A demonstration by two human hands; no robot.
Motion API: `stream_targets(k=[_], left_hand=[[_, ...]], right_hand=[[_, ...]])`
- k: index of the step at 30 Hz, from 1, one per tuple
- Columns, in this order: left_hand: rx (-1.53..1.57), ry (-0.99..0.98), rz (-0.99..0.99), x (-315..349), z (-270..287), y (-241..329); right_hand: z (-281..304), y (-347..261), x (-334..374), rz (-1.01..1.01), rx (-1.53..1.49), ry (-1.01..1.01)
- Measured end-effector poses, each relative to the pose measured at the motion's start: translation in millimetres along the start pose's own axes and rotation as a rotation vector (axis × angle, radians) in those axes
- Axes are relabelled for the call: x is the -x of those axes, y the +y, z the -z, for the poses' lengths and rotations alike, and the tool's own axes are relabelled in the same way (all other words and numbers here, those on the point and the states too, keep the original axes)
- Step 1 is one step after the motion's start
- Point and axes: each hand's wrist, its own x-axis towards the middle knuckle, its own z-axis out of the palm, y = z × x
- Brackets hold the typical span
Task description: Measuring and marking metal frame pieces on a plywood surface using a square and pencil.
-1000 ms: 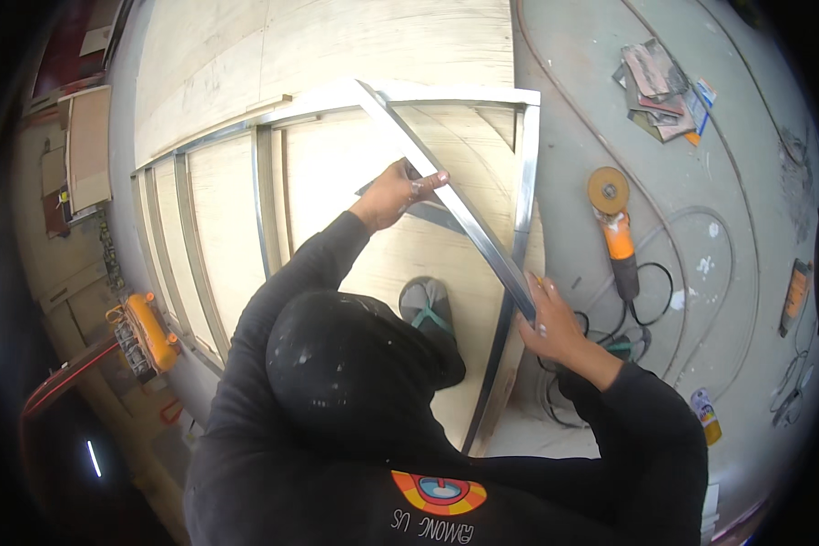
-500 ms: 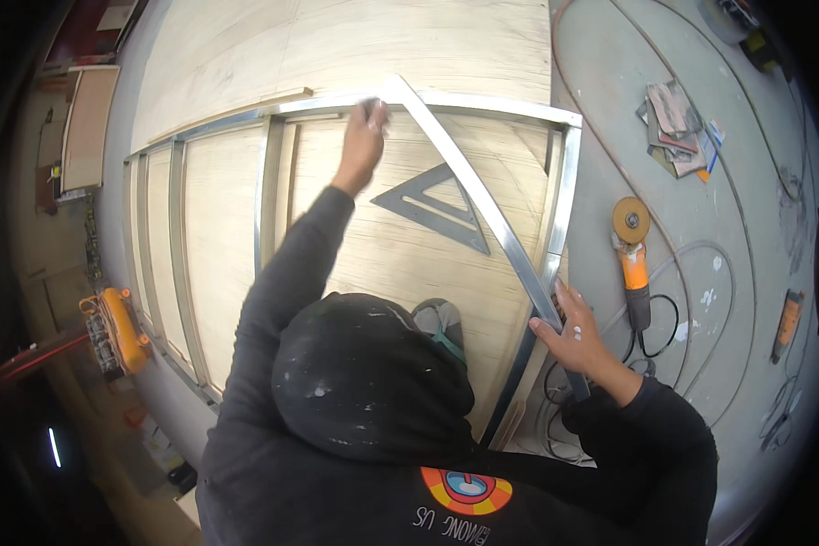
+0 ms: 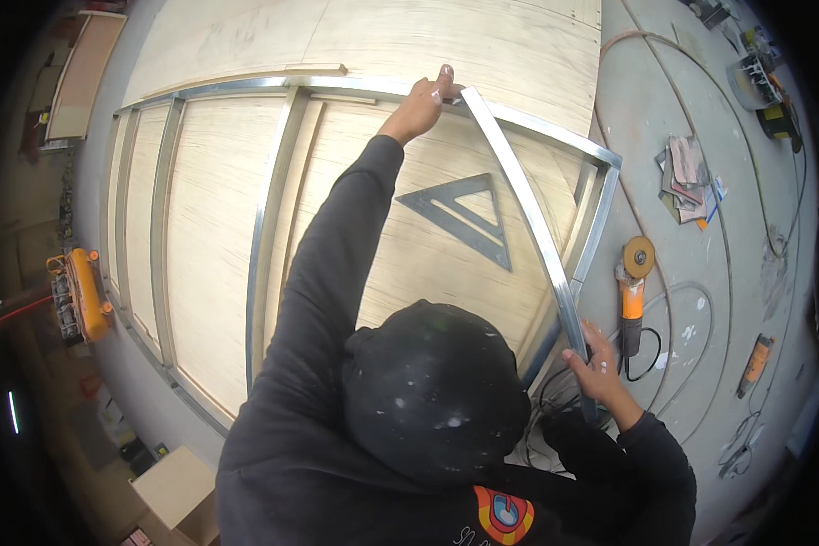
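Observation:
A long, straight silvery metal tube slants across the corner of a metal-framed panel. My right hand is closed around its near end, fingers on the far right side and thumb on the left. My left hand is at the far rail of the frame, beside the tube's far end. One digit points up and another reaches toward the tube; the rest are partly hidden. A grey triangular set square with slots lies on the pale plywood inside the frame, left of the tube.
An orange angle grinder with a round disc lies on the grey floor at right, among hoses and cables. Beyond it are sanding sheets and another orange tool. An orange machine stands at left. My bent, dark-clad knee blocks part of the panel.
My left hand has gone from hovering over the frame to the far rail by the tube's end. My right hand keeps its grip on the tube. The whole view has shifted.

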Motion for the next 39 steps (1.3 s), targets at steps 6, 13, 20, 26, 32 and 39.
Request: stream_targets(k=[6,13,20,26,32,39], left_hand=[[-0.158,0.007,-0.257,8.8,-8.1,-6.9],[-0.157,0.294,-0.53,6.1,-19.3,-24.1],[-0.099,0.268,-0.431,8.0,-29.0,-21.9],[-0.083,0.299,-0.462,8.1,-30.7,-16.9],[-0.086,0.29,-0.424,9.3,-30.2,-16.7],[-0.099,0.284,-0.426,9.6,-31.7,-19.7]], right_hand=[[-3.3,-21.8,-10.1,-0.197,-0.076,-0.023],[-16.4,-53.8,-6.4,-0.269,0.158,0.056],[-15.6,-62.5,-5.3,-0.352,0.167,0.0],[-19.6,-59.8,-2.8,-0.273,0.231,0.001],[-23.4,-58.6,-3.9,-0.279,0.173,0.042],[-27.3,-51.7,0.8,-0.226,0.206,0.099]])
